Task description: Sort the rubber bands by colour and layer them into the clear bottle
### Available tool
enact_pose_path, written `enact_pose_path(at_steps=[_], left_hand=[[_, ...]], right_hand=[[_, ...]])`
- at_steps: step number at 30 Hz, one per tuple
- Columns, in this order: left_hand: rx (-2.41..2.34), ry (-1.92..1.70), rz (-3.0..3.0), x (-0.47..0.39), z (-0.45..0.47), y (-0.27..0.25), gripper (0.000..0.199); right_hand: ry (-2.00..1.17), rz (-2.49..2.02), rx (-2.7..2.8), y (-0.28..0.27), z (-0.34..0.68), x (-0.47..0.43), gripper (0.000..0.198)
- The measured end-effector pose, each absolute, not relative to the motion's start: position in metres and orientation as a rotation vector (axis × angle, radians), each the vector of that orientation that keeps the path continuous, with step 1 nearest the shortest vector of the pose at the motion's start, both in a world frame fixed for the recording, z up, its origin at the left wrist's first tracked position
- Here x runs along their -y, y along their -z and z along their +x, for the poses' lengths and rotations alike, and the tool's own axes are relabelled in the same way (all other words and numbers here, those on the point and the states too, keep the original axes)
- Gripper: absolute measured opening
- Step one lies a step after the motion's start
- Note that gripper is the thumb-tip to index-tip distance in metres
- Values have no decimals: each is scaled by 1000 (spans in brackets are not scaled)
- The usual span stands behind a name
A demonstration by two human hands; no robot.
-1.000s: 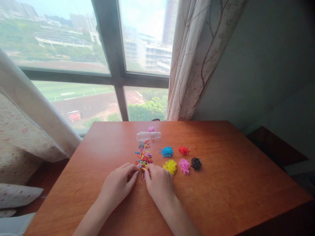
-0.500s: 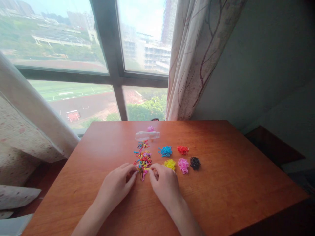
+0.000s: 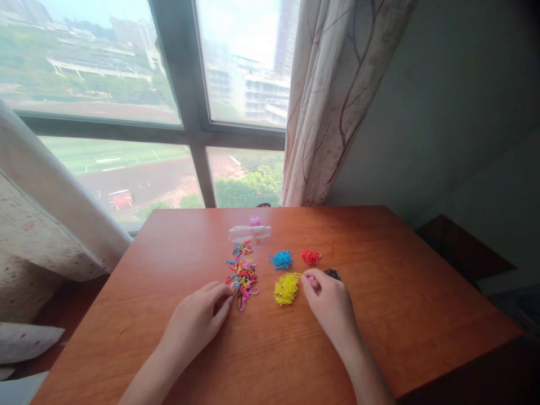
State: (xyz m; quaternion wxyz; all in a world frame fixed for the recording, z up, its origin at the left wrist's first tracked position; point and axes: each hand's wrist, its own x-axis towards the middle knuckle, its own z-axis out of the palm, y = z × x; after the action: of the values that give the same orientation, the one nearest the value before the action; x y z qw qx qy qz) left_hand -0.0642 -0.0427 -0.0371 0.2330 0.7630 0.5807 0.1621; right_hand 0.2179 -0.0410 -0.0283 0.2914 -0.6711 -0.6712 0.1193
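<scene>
A mixed heap of small coloured elastic bands (image 3: 245,275) lies on the table. My left hand (image 3: 202,309) is at the heap's left edge, thumb and forefinger pinched together; whatever sits between the tips is hidden. Over on the right, my right hand (image 3: 331,298) pinches a yellow elastic band (image 3: 297,274) at the upper right edge of the yellow band pile (image 3: 286,289). That hand covers most of the pink pile and part of the black pile (image 3: 332,274). Beyond are a blue pile (image 3: 281,259) and a red pile (image 3: 311,257).
Behind the heap a clear plastic bottle-shaped container (image 3: 250,233) lies on its side, with a pink object (image 3: 255,221) past it. The wooden table (image 3: 253,360) reaches to a window (image 3: 240,169) with curtains (image 3: 316,112) at both sides.
My right hand has moved right, from the mixed heap to the yellow pile, carrying a yellow elastic band. The left hand remains beside the heap. The view has shifted slightly.
</scene>
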Motion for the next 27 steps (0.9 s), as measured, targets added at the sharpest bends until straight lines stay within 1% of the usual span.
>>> enact_pose_path(at_steps=[8, 19, 27], left_hand=[[-1576, -470, 2099, 43, -65, 39, 23], [-1584, -413, 2110, 43, -63, 36, 24], [-1586, -398, 2131, 44, -65, 39, 23]], right_hand=[[-326, -1796, 1918, 44, 196, 56, 17], [-285, -1854, 2059, 44, 190, 66, 17], [-270, -1892, 2053, 44, 192, 65, 15]])
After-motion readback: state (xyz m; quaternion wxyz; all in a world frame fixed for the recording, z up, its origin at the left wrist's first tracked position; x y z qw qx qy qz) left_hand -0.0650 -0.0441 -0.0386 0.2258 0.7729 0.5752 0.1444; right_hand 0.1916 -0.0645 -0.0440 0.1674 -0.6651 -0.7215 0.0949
